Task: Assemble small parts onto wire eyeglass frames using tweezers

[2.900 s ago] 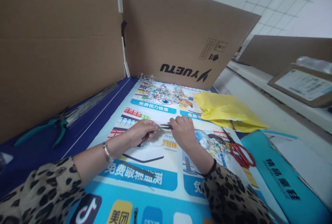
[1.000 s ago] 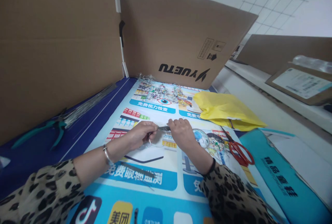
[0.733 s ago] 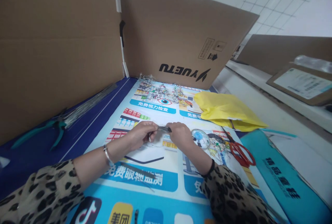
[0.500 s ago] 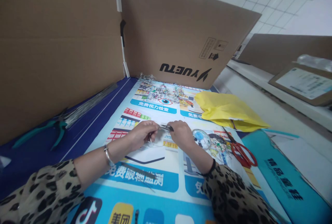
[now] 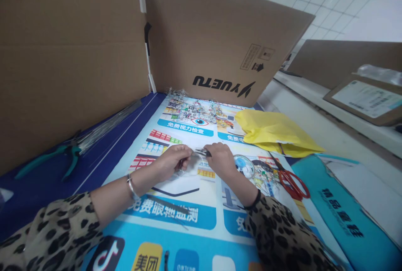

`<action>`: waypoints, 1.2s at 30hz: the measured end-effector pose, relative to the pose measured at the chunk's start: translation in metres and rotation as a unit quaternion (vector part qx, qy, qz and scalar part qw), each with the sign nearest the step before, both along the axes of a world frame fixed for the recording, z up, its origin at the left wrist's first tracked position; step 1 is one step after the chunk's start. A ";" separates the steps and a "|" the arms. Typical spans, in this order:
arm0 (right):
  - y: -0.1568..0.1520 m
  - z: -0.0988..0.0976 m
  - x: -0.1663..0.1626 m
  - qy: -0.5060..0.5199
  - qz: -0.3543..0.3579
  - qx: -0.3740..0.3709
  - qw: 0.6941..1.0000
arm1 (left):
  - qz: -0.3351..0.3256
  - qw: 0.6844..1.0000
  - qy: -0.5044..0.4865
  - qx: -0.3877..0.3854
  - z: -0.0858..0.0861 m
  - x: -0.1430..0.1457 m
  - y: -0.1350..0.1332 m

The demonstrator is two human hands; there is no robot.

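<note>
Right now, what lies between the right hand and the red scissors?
In the head view, a round clear disc lies on the poster between right hand and scissors.

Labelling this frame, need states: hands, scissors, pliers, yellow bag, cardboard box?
left hand: shut, pinching a thin wire ring
right hand: shut on a small dark tool
red scissors: lying flat, blades closed
teal pliers: lying flat, handles apart
yellow bag: flat, crumpled
cardboard box: standing as a screen

Cardboard wall (image 5: 72, 53) blocks left and back; pliers (image 5: 59, 153) and wire rods (image 5: 106, 122) lie along its foot. Right side crowded: yellow bag (image 5: 276, 132), red scissors (image 5: 290, 181). Bare poster (image 5: 176, 225) near the sleeves gives passing room.
</note>
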State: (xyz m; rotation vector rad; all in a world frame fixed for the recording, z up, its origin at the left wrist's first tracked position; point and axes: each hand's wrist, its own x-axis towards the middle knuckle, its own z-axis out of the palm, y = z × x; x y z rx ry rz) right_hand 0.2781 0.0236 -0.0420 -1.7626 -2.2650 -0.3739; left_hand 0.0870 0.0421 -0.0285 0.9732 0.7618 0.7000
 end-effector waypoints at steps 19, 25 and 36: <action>0.001 0.000 -0.005 0.443 0.073 -0.078 0.890 | 0.010 1.000 0.002 -0.006 0.005 0.001 -0.001; -0.003 0.012 -0.005 0.452 0.063 -0.100 0.884 | -0.012 0.999 0.023 0.021 0.005 0.001 -0.002; -0.006 0.015 -0.016 0.538 0.026 -0.129 0.833 | -0.043 0.999 -0.004 0.015 0.002 0.000 0.000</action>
